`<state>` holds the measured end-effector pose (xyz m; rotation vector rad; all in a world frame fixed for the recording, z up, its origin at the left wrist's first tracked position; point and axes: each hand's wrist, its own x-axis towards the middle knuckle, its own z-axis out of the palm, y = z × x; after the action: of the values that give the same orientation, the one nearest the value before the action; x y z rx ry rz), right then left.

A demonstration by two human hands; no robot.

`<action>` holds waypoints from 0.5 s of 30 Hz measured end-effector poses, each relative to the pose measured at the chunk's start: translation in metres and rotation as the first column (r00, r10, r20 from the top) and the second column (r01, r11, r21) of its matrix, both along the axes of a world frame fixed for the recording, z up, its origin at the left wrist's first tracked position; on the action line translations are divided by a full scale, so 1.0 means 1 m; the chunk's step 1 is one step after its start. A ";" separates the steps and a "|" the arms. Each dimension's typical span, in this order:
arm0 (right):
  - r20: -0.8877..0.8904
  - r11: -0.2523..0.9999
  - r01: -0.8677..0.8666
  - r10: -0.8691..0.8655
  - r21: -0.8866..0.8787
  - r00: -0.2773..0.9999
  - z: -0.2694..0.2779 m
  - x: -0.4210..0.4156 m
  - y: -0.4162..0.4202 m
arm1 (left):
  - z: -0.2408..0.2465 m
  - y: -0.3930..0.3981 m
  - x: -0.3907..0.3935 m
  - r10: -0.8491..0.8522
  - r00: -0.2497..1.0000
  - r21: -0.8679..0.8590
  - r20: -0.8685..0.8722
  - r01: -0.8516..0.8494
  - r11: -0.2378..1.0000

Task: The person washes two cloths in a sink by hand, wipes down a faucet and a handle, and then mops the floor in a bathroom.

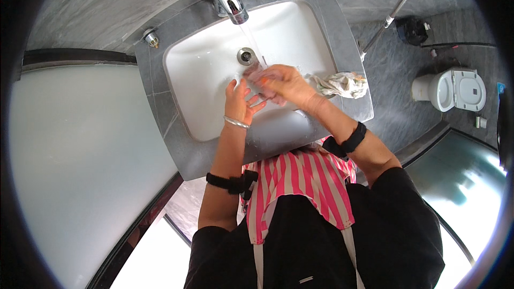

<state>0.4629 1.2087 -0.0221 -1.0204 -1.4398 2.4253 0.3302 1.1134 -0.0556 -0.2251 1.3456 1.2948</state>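
Note:
My right hand [291, 86] grips a wet pinkish cloth [275, 98], blurred by motion, over the white basin [192, 100]. A stream of water [251, 40] falls from the chrome faucet [233, 2] towards the cloth. My left hand [240, 102], with a silver bangle [236, 121] at the wrist, is raised beside the cloth, palm up and fingers apart. Whether its fingertips touch the cloth I cannot tell. Just beyond the cloth lies the round metal drain [245, 56].
A crumpled patterned white rag [341, 85] drapes over the basin's right rim onto the grey stone counter [160, 106]. Near the counter's back left corner is a small metal fitting [151, 38]. A pole [395, 10], a black bin bag [413, 31] and a toilet [445, 90] stand to the right.

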 end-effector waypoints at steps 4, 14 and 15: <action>-0.239 0.693 0.113 0.088 0.712 0.967 0.014 -0.027 -0.053 | -0.057 -0.007 -0.017 -0.209 0.917 0.662 0.340 -0.075 0.746; 0.244 0.322 -0.126 -0.359 0.938 0.901 -0.038 -0.025 0.011 | -0.019 0.025 0.022 0.185 0.931 0.281 0.316 -0.278 0.919; 0.194 0.375 -0.061 -0.328 0.925 0.925 -0.031 -0.025 0.002 | -0.026 0.026 0.021 0.197 0.931 0.269 0.307 -0.284 0.920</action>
<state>0.4380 1.2108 -0.0533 -1.1484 -2.2550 0.8900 0.3515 1.1393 -0.0821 -0.3485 0.8825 1.5997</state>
